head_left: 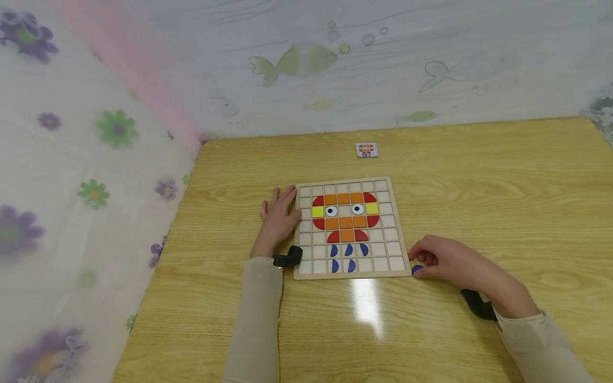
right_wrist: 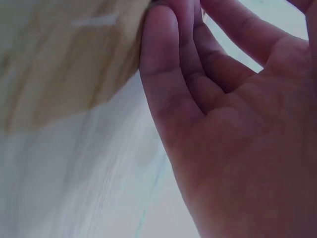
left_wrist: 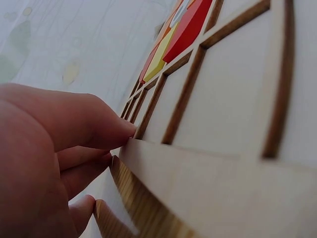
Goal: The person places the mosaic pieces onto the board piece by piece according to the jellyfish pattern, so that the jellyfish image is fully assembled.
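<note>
A wooden grid board lies on the table, filled with an orange, red and yellow figure that has two eyes, and with several blue pieces below it. My left hand lies flat with straight fingers against the board's left edge. In the left wrist view the fingertips of that hand touch the rim of the board. My right hand rests at the board's lower right corner, its fingers curled over a small blue piece on the table. The right wrist view shows only my right hand's palm and bent fingers; the piece is hidden there.
A small pattern card lies behind the board near the wall. The wooden table stretches wide to the right. A floral cloth hangs along the table's left edge, and a fish-print cloth covers the back.
</note>
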Motion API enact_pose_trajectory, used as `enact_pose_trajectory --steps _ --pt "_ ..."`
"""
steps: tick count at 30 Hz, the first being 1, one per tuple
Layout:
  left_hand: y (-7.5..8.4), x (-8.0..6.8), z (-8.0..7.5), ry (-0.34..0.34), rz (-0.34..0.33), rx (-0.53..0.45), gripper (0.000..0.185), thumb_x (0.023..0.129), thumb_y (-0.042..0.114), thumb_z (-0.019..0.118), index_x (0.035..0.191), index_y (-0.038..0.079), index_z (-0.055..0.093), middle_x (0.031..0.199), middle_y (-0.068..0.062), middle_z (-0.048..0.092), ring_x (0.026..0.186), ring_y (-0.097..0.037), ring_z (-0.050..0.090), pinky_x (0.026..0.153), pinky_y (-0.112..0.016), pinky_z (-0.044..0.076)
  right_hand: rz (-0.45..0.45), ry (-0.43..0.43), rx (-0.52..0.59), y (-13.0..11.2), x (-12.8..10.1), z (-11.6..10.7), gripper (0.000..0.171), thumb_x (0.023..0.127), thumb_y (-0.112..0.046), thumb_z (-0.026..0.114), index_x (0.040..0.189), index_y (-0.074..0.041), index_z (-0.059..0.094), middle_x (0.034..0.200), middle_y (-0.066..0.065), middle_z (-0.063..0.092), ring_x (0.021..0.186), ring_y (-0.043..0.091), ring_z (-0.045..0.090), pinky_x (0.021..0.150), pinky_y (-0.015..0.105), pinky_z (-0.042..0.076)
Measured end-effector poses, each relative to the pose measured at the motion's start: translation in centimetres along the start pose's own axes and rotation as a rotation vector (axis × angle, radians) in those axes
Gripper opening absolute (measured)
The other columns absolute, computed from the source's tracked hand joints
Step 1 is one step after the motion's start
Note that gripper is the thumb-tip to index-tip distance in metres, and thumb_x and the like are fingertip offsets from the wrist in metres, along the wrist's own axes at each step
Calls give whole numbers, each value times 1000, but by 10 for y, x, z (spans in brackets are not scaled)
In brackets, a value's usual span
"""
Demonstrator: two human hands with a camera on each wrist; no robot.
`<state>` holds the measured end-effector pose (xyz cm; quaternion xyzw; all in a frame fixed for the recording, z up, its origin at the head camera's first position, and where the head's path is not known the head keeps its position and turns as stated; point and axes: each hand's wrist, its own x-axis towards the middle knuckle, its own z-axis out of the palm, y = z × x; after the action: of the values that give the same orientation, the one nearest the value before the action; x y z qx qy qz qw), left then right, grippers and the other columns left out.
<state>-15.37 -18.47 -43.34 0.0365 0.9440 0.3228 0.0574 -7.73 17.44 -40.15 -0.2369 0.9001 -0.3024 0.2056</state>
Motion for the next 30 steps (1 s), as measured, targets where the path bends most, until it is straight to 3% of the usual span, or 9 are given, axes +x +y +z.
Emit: enact_pose_trajectory --steps 9,30 --pt "3 -1 0 -8 -10 7 56 88 24 46 141 18 29 146 8 21 135 -19 -3 100 -46 -10 -32 65 -78 2 -4 8 12 77 -16 68 87 -21 63 81 -11 50 70 3 46 62 23 42" --pt "6 -2 2 9 -26 4 52 91 23 45 140 18 31 145 8 22 135 -20 -1 100 -47 -9 -68 130 -116 4 0 4 11 79 -16 67 88 -20 62 76 -14 52 68 1 48 61 24 42"
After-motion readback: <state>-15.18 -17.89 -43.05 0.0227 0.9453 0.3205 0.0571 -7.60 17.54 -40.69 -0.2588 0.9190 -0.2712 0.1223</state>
